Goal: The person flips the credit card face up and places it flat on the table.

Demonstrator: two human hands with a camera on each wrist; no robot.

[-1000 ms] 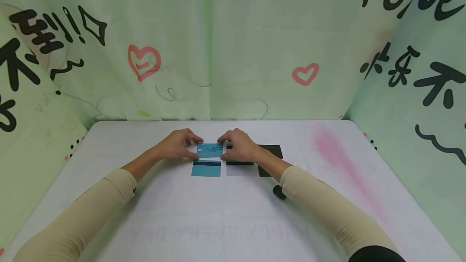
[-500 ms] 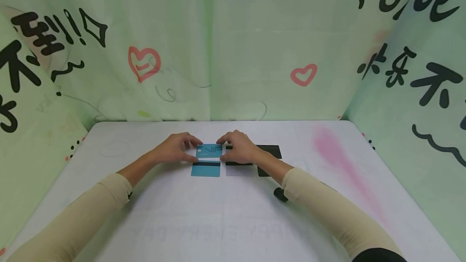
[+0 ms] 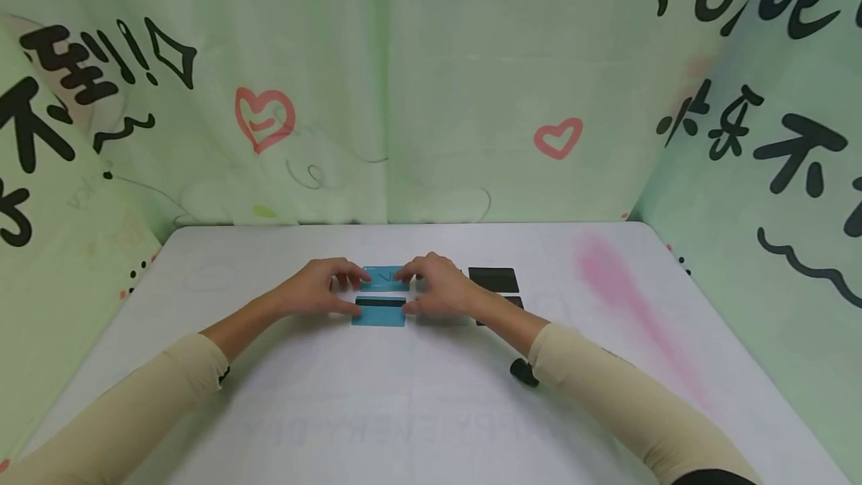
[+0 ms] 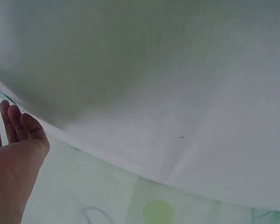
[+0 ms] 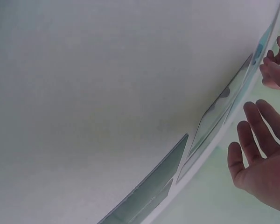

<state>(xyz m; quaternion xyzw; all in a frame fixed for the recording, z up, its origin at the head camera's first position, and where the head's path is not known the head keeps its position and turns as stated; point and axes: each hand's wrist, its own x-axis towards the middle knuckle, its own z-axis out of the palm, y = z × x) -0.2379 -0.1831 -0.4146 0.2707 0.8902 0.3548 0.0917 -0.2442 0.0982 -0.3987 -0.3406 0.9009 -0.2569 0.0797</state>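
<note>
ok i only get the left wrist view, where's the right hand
Observer: In the head view, the right hand is at the right ends of the striped blue card and the lettered blue card.
Operator: which card is nearer
Observer: The striped blue card; the lettered blue card lies just beyond it.
Operator: any other cards
Observer: Yes, a black card lies farther right, past the right hand.

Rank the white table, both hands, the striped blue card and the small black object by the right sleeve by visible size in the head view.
1. White table
2. Left hand and right hand: they look alike, so not ranked apart
3. Striped blue card
4. Small black object
</note>
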